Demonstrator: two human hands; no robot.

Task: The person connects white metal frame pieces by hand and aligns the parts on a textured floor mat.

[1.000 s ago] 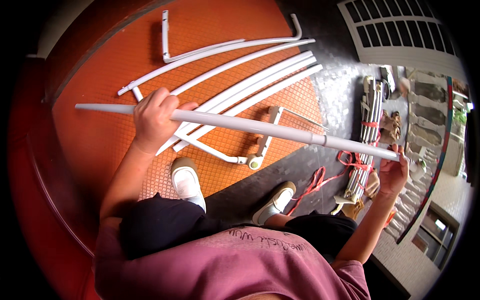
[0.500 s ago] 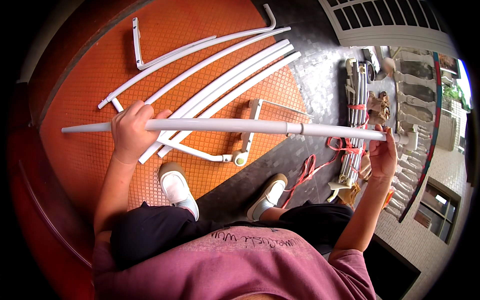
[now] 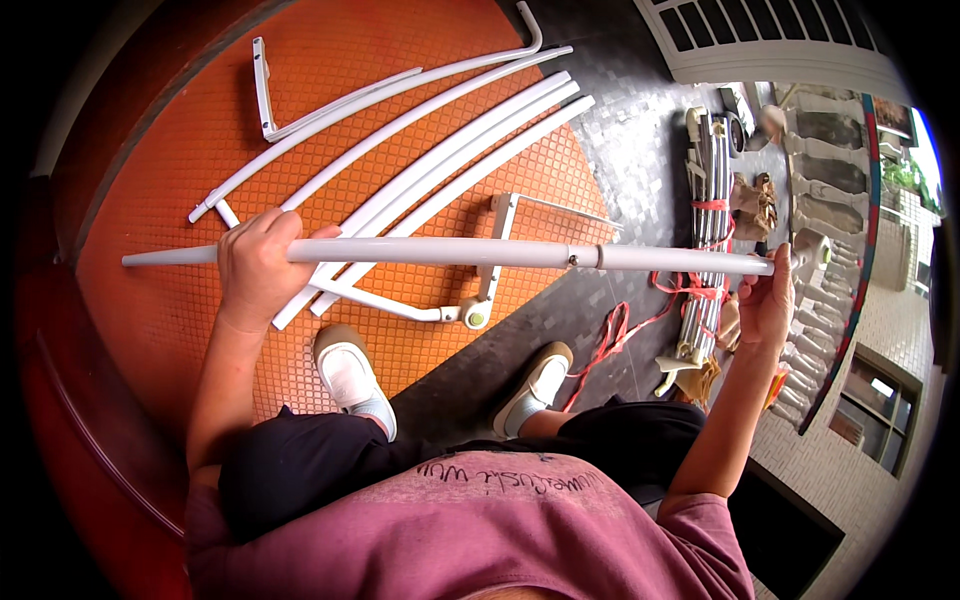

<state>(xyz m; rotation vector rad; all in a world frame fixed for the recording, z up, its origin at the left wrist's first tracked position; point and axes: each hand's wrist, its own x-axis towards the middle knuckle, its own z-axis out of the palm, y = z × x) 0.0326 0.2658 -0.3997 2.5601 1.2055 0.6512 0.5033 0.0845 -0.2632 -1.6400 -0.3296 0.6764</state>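
Observation:
A long white tube (image 3: 420,251) lies level across my view, held above the floor between both hands. My left hand (image 3: 262,262) is closed around it near its tapering left end. Toward the other end, my right hand (image 3: 768,305) grips the tube with thumb and fingers. Right of the tube's middle is a joint (image 3: 599,256), with a small round metal button or screw head beside it. A pale fitting (image 3: 815,248) with a greenish spot shows just beyond my right hand; whether it joins the tube I cannot tell.
Several white tubes (image 3: 440,168) lie on the orange textured mat (image 3: 180,170), along with a bracket (image 3: 264,90) and a hinged frame piece (image 3: 505,240). At right, a bundle of metal poles (image 3: 711,180) tied with red ribbon (image 3: 617,325) rests on dark flooring near a balustrade (image 3: 835,150).
The tube has turned about its length, bringing the button by the joint toward me. The pale fitting beyond my right hand appears higher. Both hands keep their hold.

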